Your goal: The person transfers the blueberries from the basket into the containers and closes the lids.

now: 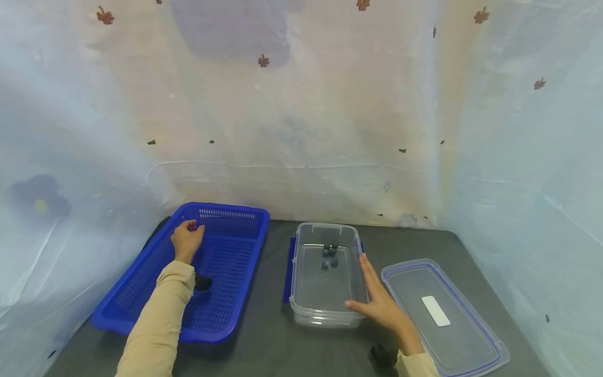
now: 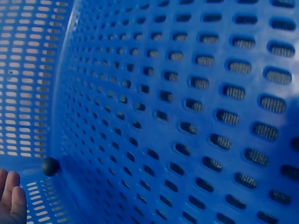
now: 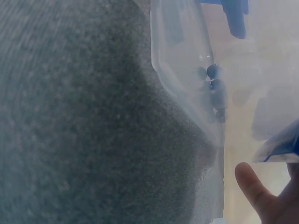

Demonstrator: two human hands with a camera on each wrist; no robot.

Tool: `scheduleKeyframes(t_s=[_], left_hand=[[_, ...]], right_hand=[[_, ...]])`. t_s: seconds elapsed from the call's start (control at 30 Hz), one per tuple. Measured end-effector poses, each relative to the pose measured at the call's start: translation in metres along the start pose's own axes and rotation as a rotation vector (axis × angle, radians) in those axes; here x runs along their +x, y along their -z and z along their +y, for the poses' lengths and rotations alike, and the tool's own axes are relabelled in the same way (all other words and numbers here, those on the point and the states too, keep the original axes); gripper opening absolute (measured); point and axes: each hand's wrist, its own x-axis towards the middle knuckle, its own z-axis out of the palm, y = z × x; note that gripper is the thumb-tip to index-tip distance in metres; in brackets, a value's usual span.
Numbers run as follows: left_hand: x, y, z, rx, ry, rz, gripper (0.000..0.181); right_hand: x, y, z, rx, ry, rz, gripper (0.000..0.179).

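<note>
My left hand (image 1: 187, 242) reaches into the far left part of a blue plastic basket (image 1: 261, 246), fingers bent downward. In the left wrist view, one dark round blueberry (image 2: 50, 166) lies in the basket's corner, a little apart from the fingertips (image 2: 17, 198). My right hand (image 1: 381, 301) is spread at the right side of a clear plastic container (image 1: 320, 301); its fingers rest along the wall and the thumb lies by the near right rim. Several blueberries (image 1: 330, 256) sit together inside the container, and they show through its wall in the right wrist view.
Right of the container, a clear lid (image 1: 464, 335) with a blue seal and a white label (image 1: 435, 311) lies flat on the dark grey table (image 1: 268, 335). Blue side clips (image 1: 288, 272) hang from the container. A patterned curtain (image 1: 301, 131) encloses the back and sides.
</note>
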Motion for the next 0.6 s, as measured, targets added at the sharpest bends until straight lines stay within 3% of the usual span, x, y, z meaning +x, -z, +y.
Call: scheduleKeyframes(t_s=[0.27,0.6], left_hand=[[-0.003,-0.001,-0.012,-0.02,0.022,-0.005,0.047],[-0.005,-0.009,-0.022,0.091,0.061,-0.136,0.052]], right_hand=[[0.0,0.0,0.001,0.008,-0.014,0.003,0.109],[-0.001,-0.002,0.002,0.016,-0.019,0.003,0.109]])
